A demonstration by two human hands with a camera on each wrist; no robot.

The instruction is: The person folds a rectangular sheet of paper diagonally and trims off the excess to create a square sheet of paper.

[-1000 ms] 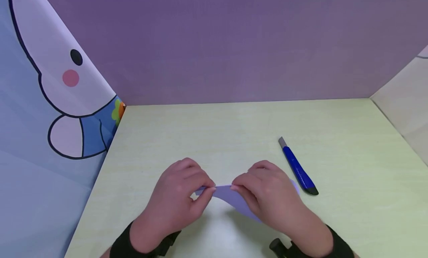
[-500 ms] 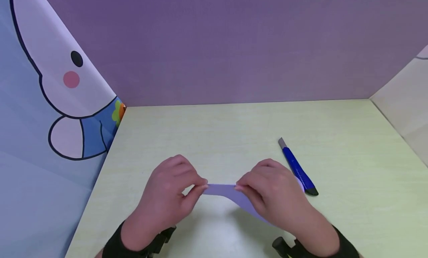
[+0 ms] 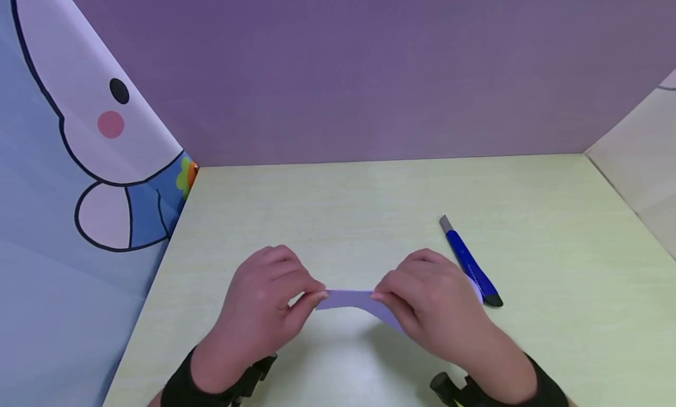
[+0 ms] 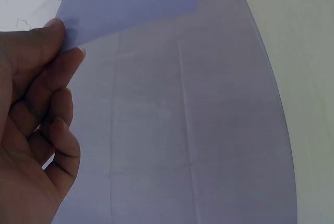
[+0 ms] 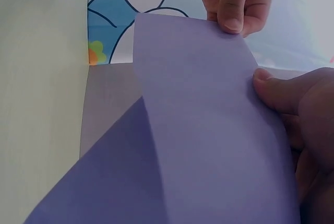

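A sheet of purple paper (image 3: 348,299) is stretched between my two hands, held up over the table. My left hand (image 3: 266,298) pinches its upper edge near the left end, between thumb and index finger. A short way to the right, my right hand (image 3: 433,304) pinches the same edge and hides much of the sheet. In the right wrist view the paper (image 5: 193,88) shows a lighter flap lying over a darker part, so it looks folded along the pinched edge. The left wrist view has a corner of the sheet (image 4: 130,4) just beyond my thumb.
On the pale table (image 3: 317,219), a blue utility knife (image 3: 472,269) with its grey tip pointing away lies just beyond my right hand. A purple panel (image 3: 369,73) stands at the back, and a cartoon-printed panel (image 3: 63,301) borders the left side.
My left hand has slid left along the paper's edge and my right hand slightly right, so more of the edge shows between them. Over the last half second both hands are almost still.
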